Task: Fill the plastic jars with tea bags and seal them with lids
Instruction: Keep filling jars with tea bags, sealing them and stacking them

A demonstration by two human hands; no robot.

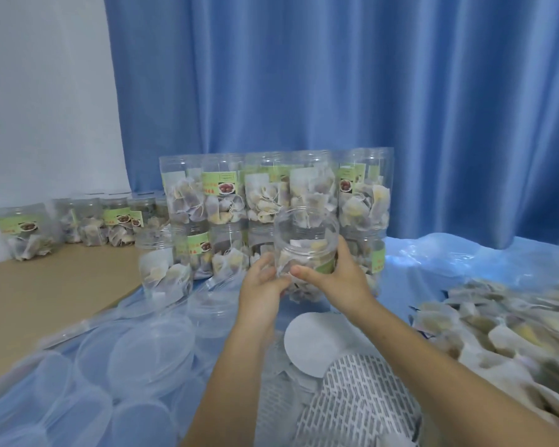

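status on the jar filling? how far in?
Done: filled jars stacked two high by the curtain, more in a row at left. In hand: both hands, left and right, hold a part-filled jar with no lid. Left: lidless jar, loose lids, and a tea bag heap.
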